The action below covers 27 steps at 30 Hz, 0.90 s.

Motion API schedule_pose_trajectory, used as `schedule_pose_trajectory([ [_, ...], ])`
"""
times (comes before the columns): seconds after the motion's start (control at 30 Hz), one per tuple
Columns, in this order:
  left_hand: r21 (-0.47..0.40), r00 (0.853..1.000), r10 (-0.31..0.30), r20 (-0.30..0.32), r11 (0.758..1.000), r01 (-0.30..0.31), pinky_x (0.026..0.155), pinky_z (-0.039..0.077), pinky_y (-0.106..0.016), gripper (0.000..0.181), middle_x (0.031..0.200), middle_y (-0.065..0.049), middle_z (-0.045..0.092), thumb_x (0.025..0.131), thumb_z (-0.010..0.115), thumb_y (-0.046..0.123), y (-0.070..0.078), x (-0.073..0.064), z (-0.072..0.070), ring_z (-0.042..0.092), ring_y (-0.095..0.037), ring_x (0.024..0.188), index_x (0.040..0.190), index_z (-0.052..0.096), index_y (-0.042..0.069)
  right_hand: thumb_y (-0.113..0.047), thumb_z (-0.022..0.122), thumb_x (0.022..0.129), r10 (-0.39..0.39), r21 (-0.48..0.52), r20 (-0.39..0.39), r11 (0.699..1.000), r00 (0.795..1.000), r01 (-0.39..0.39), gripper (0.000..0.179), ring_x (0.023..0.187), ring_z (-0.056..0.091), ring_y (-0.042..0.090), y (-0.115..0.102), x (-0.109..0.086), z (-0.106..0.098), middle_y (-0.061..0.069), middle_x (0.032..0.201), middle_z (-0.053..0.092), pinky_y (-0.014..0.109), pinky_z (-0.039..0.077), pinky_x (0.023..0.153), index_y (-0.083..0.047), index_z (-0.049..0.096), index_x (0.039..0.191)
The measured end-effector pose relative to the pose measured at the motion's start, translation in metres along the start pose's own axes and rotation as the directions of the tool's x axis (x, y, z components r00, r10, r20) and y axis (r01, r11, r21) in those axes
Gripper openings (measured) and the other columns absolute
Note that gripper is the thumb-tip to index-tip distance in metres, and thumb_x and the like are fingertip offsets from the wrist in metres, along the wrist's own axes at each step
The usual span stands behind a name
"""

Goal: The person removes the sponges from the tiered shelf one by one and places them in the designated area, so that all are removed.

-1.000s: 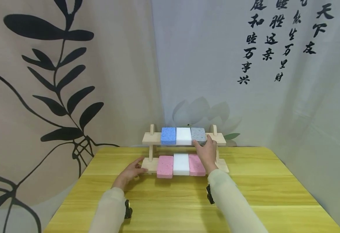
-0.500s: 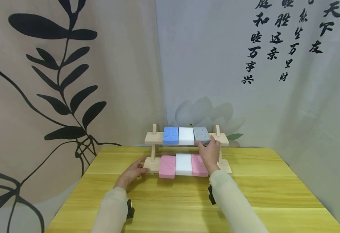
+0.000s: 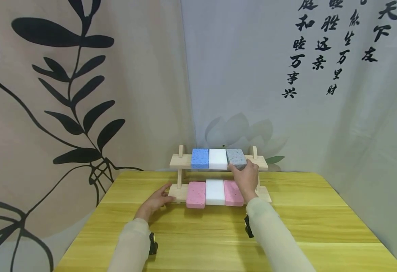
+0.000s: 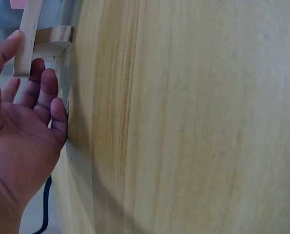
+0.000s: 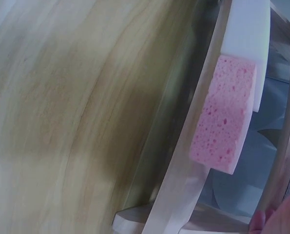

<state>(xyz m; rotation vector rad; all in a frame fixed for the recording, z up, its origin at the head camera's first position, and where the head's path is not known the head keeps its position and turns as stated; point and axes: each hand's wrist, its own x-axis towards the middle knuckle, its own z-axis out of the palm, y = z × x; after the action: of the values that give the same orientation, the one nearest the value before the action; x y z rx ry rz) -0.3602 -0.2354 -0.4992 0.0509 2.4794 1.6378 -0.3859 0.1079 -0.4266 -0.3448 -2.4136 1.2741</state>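
Rack, two-tier, pale wood, left hand gripping its lower shelf end, right hand grasping gray sponge on upper shelf, beside white block.

Frame edges and a hand cut into the view of a two-tier wooden rack.
In the head view, the right hand hides part of the gray sponge's near edge and of the rack's right upright; both sleeves run off the bottom, and black wrist devices are too small to make out. The left wrist view crops the left hand and all but a sliver of a pink sponge; the right wrist view crops a white sponge and most of the right hand.
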Motion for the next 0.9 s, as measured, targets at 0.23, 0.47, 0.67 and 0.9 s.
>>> schedule_pose_trajectory([
  [0.23,0.002,1.000,-0.008,0.009,1.000,0.008,0.088,0.043,-0.045,0.081,0.124,-0.021,0.056,0.089,0.072,0.020,-0.001,-0.002,0.000,0.057,-0.027,0.098,0.157,0.028,0.010,-0.048,0.071,0.085,-0.018,0.022,-0.028,1.000,0.999,0.019,0.083,0.116,0.049,0.035,0.004,-0.002,-0.010,0.021,0.133,0.043,0.052,0.043,0.097,-0.002,0.040,0.147],
  [0.47,0.022,1.000,-0.009,0.007,1.000,0.009,0.099,0.040,-0.055,0.082,0.136,-0.028,0.048,0.090,0.071,0.024,0.001,-0.003,0.001,0.054,-0.035,0.113,0.158,0.026,0.013,-0.046,0.071,0.085,-0.113,0.064,-0.098,0.991,0.989,0.119,0.080,0.115,0.050,0.036,0.005,-0.001,-0.032,0.022,0.134,0.045,0.052,0.044,0.095,0.001,0.044,0.144],
  [0.67,0.052,1.000,-0.017,-0.002,0.999,0.017,0.104,0.036,-0.058,0.079,0.145,-0.031,0.038,0.092,0.067,0.027,0.002,-0.003,0.002,0.045,-0.043,0.127,0.158,0.025,0.015,-0.047,0.071,0.085,-0.145,0.082,-0.163,0.984,0.976,0.160,0.079,0.111,0.053,0.036,0.009,0.002,-0.058,0.020,0.132,0.045,0.051,0.044,0.090,0.000,0.045,0.143],
  [0.9,0.077,0.999,-0.029,-0.014,0.997,0.030,0.105,0.034,-0.061,0.077,0.145,-0.031,0.039,0.094,0.064,0.028,0.004,-0.006,0.006,0.044,-0.045,0.128,0.159,0.024,0.017,-0.050,0.068,0.087,-0.131,0.093,-0.211,0.984,0.969,0.153,0.081,0.113,0.051,0.037,0.017,0.006,-0.088,0.021,0.131,0.043,0.052,0.043,0.091,0.000,0.043,0.145],
])
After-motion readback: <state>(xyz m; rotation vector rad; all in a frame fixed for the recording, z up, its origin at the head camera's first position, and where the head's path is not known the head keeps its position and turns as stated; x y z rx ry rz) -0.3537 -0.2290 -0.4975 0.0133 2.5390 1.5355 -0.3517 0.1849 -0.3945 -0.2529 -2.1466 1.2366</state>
